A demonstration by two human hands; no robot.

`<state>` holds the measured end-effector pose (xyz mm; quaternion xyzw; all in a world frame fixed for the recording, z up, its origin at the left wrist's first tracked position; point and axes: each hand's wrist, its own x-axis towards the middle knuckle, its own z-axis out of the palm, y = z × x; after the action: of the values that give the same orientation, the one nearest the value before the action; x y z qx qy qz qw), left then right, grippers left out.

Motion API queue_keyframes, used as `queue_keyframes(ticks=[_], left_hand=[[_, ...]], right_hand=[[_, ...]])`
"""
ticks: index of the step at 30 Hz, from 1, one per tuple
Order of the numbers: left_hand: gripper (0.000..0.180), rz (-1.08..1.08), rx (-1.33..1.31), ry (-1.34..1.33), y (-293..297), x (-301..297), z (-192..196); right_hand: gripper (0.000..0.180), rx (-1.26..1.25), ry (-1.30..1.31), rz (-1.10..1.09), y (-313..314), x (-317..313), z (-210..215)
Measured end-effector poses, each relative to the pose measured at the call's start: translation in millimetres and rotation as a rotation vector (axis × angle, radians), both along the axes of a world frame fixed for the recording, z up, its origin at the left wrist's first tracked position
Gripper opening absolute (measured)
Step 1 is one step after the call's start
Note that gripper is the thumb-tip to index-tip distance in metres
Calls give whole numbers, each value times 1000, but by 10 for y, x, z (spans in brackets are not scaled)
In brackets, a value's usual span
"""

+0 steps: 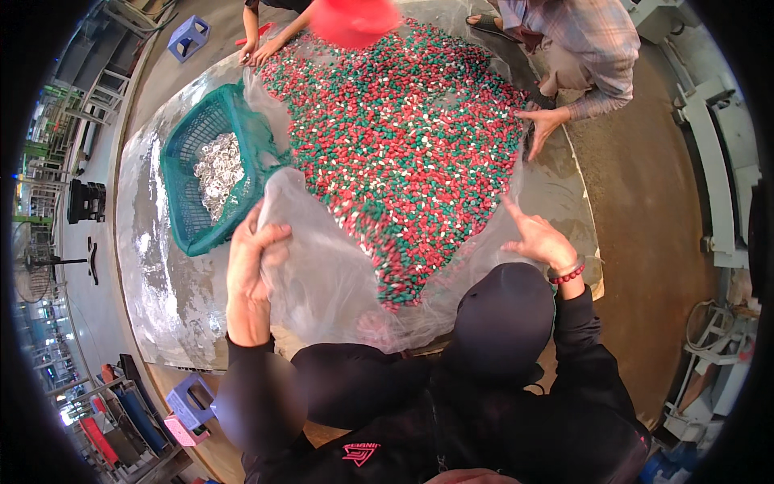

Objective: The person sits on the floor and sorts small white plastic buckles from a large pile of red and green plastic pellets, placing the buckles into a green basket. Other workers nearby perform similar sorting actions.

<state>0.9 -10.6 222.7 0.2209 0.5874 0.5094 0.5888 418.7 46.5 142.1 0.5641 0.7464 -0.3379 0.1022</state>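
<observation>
A broad heap of small red, green and white pieces (pixel 403 137) lies on a sheer whitish sheet (pixel 314 266) in front of me. My left hand (pixel 256 254) is closed round the sheet's raised edge at the near left. Close to that hand, some pieces are smeared by motion. My right hand (pixel 542 240), a red bead bracelet at its wrist, is stretched out with fingers apart over the near right edge of the heap. A teal plastic basket (pixel 179 194) draped with green netting stands beyond my left hand, holding clear, shiny pieces (pixel 218 173).
At the far right a co-worker's hand (pixel 544 125) reaches to the heap's edge; another person's hands (pixel 262 52) are at the far left. A blurred red object (pixel 355 20) hangs over the far side. Plastic stools (pixel 189 399) stand at the near left, machinery (pixel 713 177) at the right.
</observation>
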Motion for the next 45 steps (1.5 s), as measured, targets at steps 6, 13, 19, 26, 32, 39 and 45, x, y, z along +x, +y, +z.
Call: queue_keyframes(ticks=[6,13,19,26,32,39,45], left_hand=[[12,348,80,-2,285,-39,484],[46,295,38,-36,255,-449,80],[95,-169,164,1100,-587,-923,-1138],[138,-463,-662,1050,-2092,-417,-2617],[98,-363,-1028,1102,-2524,-316,-3129],[43,-434,-1025,1439,-2752,-498,-2996],[36,312,-716,-95,-2416,-644,-1926]], right_hand=[[94,-18,44,327,-31,-43,8],[87,-215,153,185,-71,161,-83],[73,-229,406,18,-183,394,-250],[35,-385,319,-122,-313,639,-453],[30,-190,175,-214,-392,480,-271],[25,-4,177,-105,-438,217,18],[17,47,-14,57,-128,-56,380]])
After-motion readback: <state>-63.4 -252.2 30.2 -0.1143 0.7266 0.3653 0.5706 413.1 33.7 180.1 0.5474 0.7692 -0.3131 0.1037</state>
